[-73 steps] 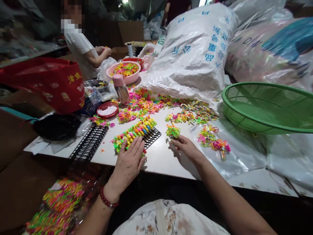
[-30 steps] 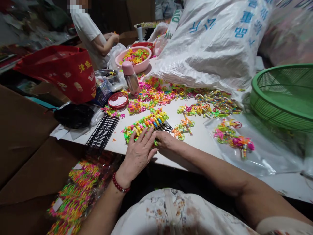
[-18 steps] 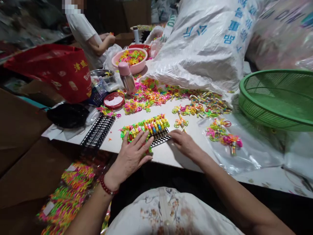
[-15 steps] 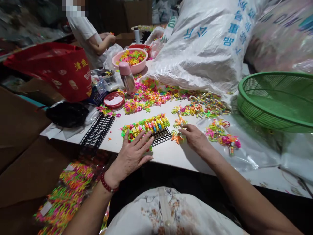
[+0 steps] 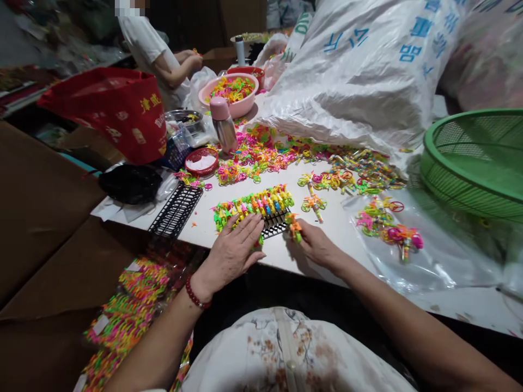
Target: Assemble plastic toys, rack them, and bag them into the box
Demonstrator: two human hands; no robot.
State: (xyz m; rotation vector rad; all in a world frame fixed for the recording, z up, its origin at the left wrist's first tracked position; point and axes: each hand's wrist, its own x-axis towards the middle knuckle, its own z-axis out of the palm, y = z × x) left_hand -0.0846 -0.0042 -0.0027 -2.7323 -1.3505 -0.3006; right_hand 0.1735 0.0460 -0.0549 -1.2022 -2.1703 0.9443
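My left hand [image 5: 236, 251] lies flat, fingers spread, on a black plastic rack [image 5: 274, 224] filled with a row of small neon toy bicycles [image 5: 261, 204]. Just right of the rack's end, my right hand [image 5: 314, 243] pinches one small orange and green toy bicycle [image 5: 294, 226]. Another toy bicycle [image 5: 314, 204] lies loose on the white table [image 5: 351, 256] a little beyond it. A second black rack [image 5: 176, 209] lies bare to the left.
Loose neon parts [image 5: 261, 155] are strewn across the table's middle below a big white sack [image 5: 359, 76]. A green mesh basket [image 5: 474, 163] sits at right, a clear bag with toys [image 5: 392, 231] before it. A pink bottle [image 5: 224, 124], pink bowl [image 5: 232, 92], red bag [image 5: 118, 114]; a person [image 5: 159, 54] works at the far end.
My right hand reached right to the loose toys, picked up a small bicycle and came back to the rack's right end. My left hand stayed flat on the rack.
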